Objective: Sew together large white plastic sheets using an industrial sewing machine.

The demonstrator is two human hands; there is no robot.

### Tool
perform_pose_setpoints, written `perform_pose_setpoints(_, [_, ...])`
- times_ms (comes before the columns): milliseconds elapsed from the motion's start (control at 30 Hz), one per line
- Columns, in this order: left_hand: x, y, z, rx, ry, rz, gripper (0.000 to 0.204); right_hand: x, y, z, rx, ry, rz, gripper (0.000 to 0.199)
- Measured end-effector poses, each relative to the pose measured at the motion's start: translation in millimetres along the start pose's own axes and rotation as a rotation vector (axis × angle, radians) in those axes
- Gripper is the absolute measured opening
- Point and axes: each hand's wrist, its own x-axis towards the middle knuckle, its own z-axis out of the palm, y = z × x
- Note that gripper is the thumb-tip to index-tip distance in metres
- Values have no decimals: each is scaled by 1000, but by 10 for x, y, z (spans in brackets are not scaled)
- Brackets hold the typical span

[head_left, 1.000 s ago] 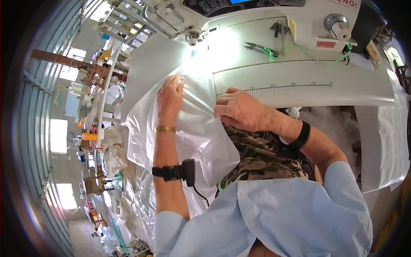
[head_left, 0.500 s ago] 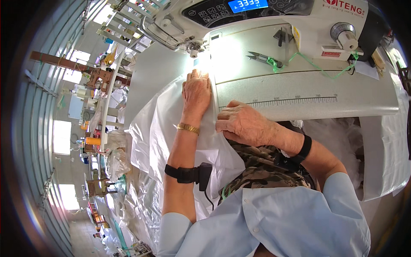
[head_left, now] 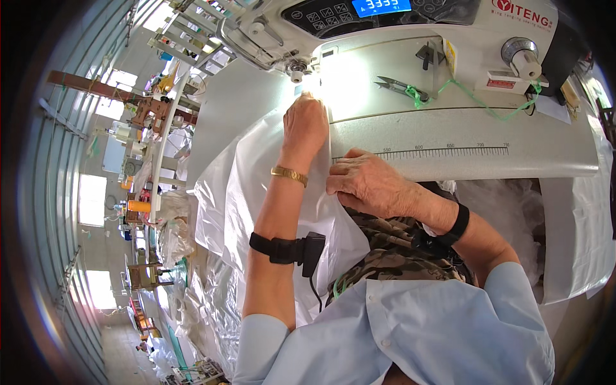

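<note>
A thin, translucent white sheet (head_left: 244, 167) lies over the near edge of the sewing machine (head_left: 410, 32) bed and hangs down over my lap. My left hand (head_left: 305, 125) is curled on the sheet's edge just in front of the needle area, its fingertips partly lost in the lamp's glare. Lower and to the right, my right hand (head_left: 372, 185) pinches the same edge between thumb and fingers, beside the printed ruler (head_left: 443, 153). The needle itself is washed out by light.
Thread snips (head_left: 401, 88) with green cord (head_left: 481, 106) lie on the machine bed, near a small black part (head_left: 425, 55). The handwheel-like knob (head_left: 521, 56) is at the right. More white sheeting (head_left: 577, 224) hangs at far right; workbenches and an orange thread cone (head_left: 138, 206) stand left.
My left hand's fingers have gone from lying flatter on the sheet to a curled grip, a little farther right. The right hand stays pinched on the edge. The whole view has shifted slightly.
</note>
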Motion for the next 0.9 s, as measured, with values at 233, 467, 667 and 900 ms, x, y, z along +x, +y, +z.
perform_pose_setpoints(233, [48,171,-107,-164,-105,-187,32,-13,23,-11,21,0,30,11])
perform_pose_setpoints(467, [45,176,-95,-37,-75,-120,29,15,-8,-4,63,-15,39,17])
perform_pose_setpoints(667, [-11,110,23,-110,-27,-148,24,43,-44,-19,37,7,23,13])
perform_pose_setpoints(900, [-119,37,56,-362,34,-192,21,119,-11,-20,81,-73,-73,14])
